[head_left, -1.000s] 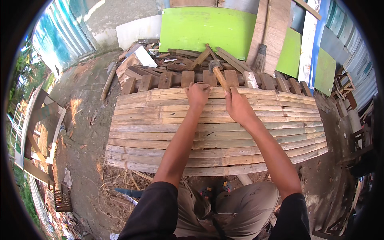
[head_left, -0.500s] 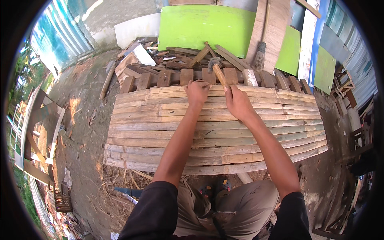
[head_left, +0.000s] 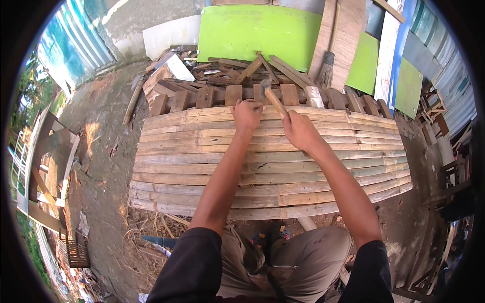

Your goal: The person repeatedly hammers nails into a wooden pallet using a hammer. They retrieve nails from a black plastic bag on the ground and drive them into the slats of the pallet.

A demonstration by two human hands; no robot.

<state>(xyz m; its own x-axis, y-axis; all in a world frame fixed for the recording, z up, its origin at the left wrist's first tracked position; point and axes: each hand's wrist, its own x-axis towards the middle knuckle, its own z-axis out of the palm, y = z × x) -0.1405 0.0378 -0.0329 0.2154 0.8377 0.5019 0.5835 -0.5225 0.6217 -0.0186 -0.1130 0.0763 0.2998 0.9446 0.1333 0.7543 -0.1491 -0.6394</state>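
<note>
My right hand [head_left: 300,130] is wrapped around the wooden handle of a hammer [head_left: 275,102]. The hammer's dark head is over the far edge of a bamboo slat panel [head_left: 202,165], close to my left fingers. My left hand [head_left: 247,115] rests at that same edge, fingertips pinched together. Whatever the pinch holds is too small to make out. The long split-bamboo strips lie side by side across the panel in front of my knees. Short brown wooden blocks [head_left: 234,95] stick out in a row beyond its far edge.
Scrap wood [head_left: 222,80] is heaped behind the panel, before a bright green board [head_left: 260,38]. A broom [head_left: 327,65] leans on a plywood sheet at the back right. On the left stands a wooden frame [head_left: 43,151]; a blue saw blade [head_left: 159,241] lies near my left knee.
The hammer's head has dropped lower and tipped toward my left fingers, its handle now lying flatter. My left hand keeps its pinch at the panel's far edge.
</note>
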